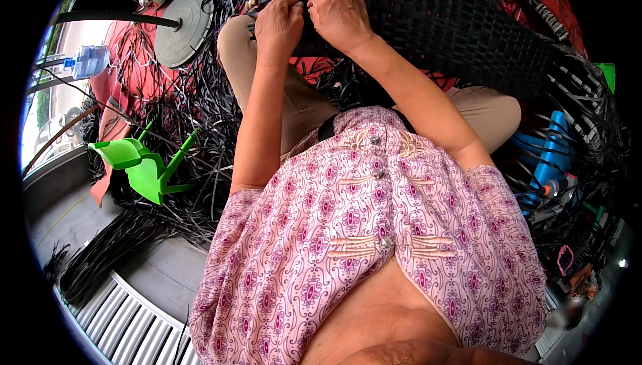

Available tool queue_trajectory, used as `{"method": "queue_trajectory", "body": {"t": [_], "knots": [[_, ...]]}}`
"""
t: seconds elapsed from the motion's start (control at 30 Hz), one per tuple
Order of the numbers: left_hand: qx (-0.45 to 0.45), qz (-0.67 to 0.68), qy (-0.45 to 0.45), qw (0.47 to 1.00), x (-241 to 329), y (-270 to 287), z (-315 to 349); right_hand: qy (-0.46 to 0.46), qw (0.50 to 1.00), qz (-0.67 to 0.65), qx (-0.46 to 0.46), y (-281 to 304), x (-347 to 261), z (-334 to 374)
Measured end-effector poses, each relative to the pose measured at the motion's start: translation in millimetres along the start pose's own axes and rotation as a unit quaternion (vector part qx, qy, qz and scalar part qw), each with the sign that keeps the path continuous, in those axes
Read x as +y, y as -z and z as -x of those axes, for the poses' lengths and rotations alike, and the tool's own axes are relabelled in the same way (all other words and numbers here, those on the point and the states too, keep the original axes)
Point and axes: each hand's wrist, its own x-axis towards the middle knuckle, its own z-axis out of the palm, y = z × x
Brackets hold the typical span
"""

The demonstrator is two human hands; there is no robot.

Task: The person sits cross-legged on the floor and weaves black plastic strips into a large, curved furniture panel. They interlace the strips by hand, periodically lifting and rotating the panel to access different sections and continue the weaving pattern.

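Observation:
A long panel of woven black plastic strips (441, 31) lies across my lap and runs from the upper middle to the right. My left hand (279, 25) is closed at the panel's left end, above my knee, fingers curled inward. Close beside it, my right hand (340, 21) is also closed over the weave, its fingertips near those of the left. Whatever the fingers pinch is hidden by the hands. Loose strip ends (578, 107) stick out from the panel's right end.
Tangled loose black strips (194, 111) cover the red floor. Left are a round grey base (184, 29), a clear water bottle (90, 62), a green plastic chair (148, 171) and a bundle of strips (100, 255). A blue object (552, 151) lies right. A white slatted surface (124, 318) is lower left.

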Motion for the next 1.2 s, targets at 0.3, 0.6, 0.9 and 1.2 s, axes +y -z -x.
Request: {"method": "queue_trajectory", "body": {"t": [0.3,0.6,0.9,1.2], "knots": [[-0.069,0.112,0.102,0.986,-10.9,26.6,1.2,0.047,0.997,-0.010,0.062,-1.5,-2.3,0.1],[-0.012,0.170,0.118,0.978,21.9,86.2,22.5,0.140,0.971,-0.187,0.052,5.3,-18.6,-9.9],[-0.010,0.235,0.154,0.960,-14.3,67.0,4.3,0.007,0.943,-0.333,0.015,2.5,-10.8,-16.6],[0.044,-0.106,0.074,0.991,-7.7,42.5,1.9,0.010,0.981,-0.188,0.042,-14.1,-16.4,-22.7]]}}
